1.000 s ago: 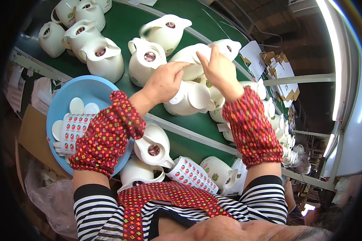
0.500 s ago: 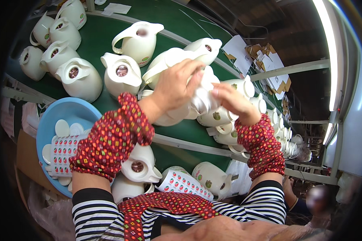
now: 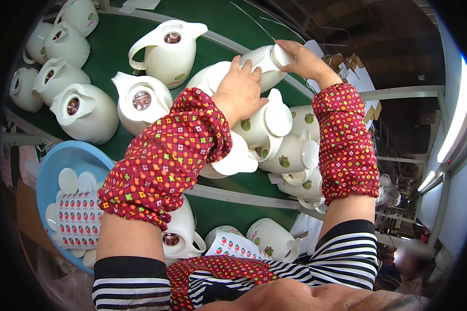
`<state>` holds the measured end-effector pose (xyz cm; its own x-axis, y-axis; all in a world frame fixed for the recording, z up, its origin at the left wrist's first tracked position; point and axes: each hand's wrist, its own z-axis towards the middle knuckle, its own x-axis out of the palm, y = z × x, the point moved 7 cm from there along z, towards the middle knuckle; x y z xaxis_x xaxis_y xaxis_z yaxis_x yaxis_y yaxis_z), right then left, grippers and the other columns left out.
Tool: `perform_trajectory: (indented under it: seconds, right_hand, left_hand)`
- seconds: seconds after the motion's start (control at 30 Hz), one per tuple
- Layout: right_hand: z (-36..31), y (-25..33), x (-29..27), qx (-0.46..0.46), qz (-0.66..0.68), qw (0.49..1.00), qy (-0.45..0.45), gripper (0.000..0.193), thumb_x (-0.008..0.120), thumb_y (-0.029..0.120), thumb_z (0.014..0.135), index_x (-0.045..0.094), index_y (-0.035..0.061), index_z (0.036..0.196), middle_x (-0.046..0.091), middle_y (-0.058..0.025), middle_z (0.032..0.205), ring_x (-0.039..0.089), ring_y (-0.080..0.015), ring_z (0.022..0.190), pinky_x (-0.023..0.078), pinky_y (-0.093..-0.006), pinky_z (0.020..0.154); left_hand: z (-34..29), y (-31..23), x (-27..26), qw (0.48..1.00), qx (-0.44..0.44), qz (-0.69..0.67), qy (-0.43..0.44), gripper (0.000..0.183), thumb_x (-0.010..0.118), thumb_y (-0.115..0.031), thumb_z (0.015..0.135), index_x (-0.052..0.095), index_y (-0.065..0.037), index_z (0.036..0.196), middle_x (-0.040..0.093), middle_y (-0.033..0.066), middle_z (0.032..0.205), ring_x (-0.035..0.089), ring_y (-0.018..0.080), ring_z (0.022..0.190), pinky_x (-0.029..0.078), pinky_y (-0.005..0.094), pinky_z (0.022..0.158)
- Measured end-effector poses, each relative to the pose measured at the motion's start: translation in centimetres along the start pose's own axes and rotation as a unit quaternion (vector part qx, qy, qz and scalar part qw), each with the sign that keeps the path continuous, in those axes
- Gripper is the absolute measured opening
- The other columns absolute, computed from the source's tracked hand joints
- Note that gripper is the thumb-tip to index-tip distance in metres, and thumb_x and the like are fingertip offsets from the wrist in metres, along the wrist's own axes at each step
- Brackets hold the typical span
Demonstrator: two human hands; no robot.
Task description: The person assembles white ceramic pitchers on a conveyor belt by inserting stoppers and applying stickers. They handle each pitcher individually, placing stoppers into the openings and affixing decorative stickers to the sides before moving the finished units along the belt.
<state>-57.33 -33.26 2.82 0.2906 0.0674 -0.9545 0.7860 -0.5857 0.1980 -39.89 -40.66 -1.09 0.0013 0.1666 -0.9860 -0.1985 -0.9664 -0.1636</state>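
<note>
Half a second ago both hands were together at the nearer jug (image 3: 250, 133); now they are apart, and this jug shows a white cover (image 3: 278, 118) over its top. The right hand (image 3: 306, 60) has gone to the farther jug (image 3: 262, 62), near the far edge of the green worktop (image 3: 114, 49). Its dark mouth was visible then; now a round white lid (image 3: 282, 55) is there, and the right grip is closed on it, thumb and fingers at its rim. The left hand (image 3: 238, 90) lies among the jugs with fingers spread; whether it presses, I cannot tell. This means, I judge, that the handling has passed to the farther jug.
</note>
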Motion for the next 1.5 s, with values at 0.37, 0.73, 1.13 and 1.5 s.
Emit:
perform_trajectory:
  seconds: [0.37,0.73,1.13,1.5]
  right_hand:
    - [0.2,0.9,-1.2,0.227,-0.106,0.967,0.049,0.078,0.086,0.017,0.078,0.054,0.0114,0.149,0.066,-0.0217,0.135,0.064,-0.0371,0.124,0.053,-0.0428,0.106]
    - [0.7,1.8,-0.2,0.183,-0.166,0.968,0.043,0.084,0.075,0.06,0.086,0.06,-0.0031,0.14,0.074,-0.0241,0.115,0.072,-0.0417,0.108,0.059,-0.0455,0.094]
    - [0.9,-0.4,0.7,0.167,-0.109,0.976,0.089,0.064,0.064,0.05,0.099,0.049,0.0162,0.151,0.065,-0.0291,0.13,0.069,-0.044,0.113,0.056,-0.0463,0.097]
    - [0.3,-1.8,4.4,0.258,-0.259,0.919,0.147,0.092,0.023,0.076,0.101,0.046,0.0026,0.152,0.063,-0.0308,0.136,0.063,-0.0446,0.125,0.05,-0.0537,0.104]
  left_hand:
    - [0.1,-0.3,-0.4,1.0,-0.002,-0.007,-0.001,0.065,0.047,-0.054,0.105,0.071,0.001,0.129,0.053,0.0139,0.153,0.043,0.0346,0.143,0.025,0.058,0.122]
    - [0.0,-0.4,0.0,1.0,0.002,-0.017,-0.015,0.063,0.047,-0.054,0.105,0.077,0.0,0.119,0.054,0.0131,0.152,0.043,0.0349,0.142,0.025,0.0583,0.122]
    - [0.6,-1.0,-0.1,1.0,0.014,-0.016,-0.013,0.062,0.047,-0.053,0.105,0.079,-0.001,0.116,0.053,0.0133,0.153,0.043,0.0357,0.142,0.025,0.0595,0.121]
    - [2.2,-0.9,1.6,0.997,-0.002,-0.057,-0.048,0.052,0.068,-0.047,0.092,0.075,-0.003,0.117,0.069,0.0181,0.121,0.059,0.0379,0.125,0.026,0.0665,0.117]
